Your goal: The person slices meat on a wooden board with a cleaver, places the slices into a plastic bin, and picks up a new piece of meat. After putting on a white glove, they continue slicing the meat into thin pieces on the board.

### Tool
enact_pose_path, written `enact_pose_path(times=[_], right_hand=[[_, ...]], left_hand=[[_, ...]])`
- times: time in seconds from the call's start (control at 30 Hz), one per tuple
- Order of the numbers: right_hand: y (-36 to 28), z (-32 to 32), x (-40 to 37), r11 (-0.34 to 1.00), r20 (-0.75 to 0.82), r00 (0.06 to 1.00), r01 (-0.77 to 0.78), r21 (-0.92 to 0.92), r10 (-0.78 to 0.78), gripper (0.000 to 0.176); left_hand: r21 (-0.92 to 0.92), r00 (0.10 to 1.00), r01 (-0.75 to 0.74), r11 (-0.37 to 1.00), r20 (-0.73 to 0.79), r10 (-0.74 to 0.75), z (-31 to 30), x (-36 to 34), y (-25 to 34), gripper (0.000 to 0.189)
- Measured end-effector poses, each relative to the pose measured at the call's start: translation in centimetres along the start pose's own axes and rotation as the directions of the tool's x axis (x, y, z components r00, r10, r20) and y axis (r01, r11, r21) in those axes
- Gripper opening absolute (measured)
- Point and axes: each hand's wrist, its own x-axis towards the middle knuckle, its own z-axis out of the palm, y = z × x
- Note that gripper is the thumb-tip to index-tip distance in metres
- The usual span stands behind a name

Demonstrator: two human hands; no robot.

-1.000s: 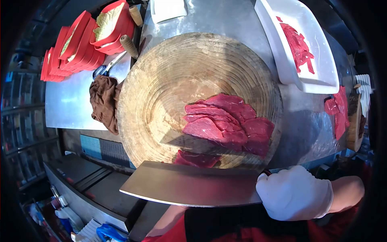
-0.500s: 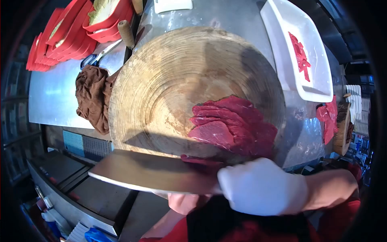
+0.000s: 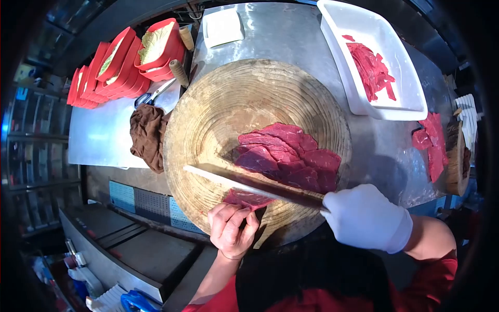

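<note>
My gloved right hand (image 3: 366,218) is closed around the handle of a cleaver (image 3: 260,186). Its wide blade slants over the round wooden chopping block (image 3: 223,93), with the bright edge toward the upper left. My bare left hand (image 3: 232,229) is at the block's near rim, fingers pinched on a small piece of raw red meat (image 3: 244,199) just below the blade. Overlapping meat slices (image 3: 291,153) lie on the block beyond the cleaver, their near side partly hidden by it.
A white tub (image 3: 358,106) with cut meat strips (image 3: 370,73) stands at the right, near larger meat pieces (image 3: 434,145). To the left lie a brown cloth (image 3: 148,138), scissors (image 3: 148,98) and stacked red baskets (image 3: 117,57). A white tray (image 3: 223,28) sits at the back.
The cleaver has moved away from me over the block and tilted onto its edge. My left hand, mostly hidden behind the blade before, now shows at the block's rim. The view has shifted.
</note>
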Motion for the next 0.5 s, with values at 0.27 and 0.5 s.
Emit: enact_pose_path(times=[0.27,0.5], right_hand=[[-1.5,-2.3,-2.4,0.992,0.134,0.985,0.115,-0.050,-0.108,0.017],[-1.3,-2.6,-0.2,0.986,0.181,0.970,0.168,-0.004,-0.164,0.020]], left_hand=[[0.054,0.998,-0.057,0.997,0.043,0.054,-0.8,-2.9,-1.2,0.030],[-0.030,0.996,-0.007,1.000,0.091,0.010,0.3,-1.1,-1.5,0.030]])
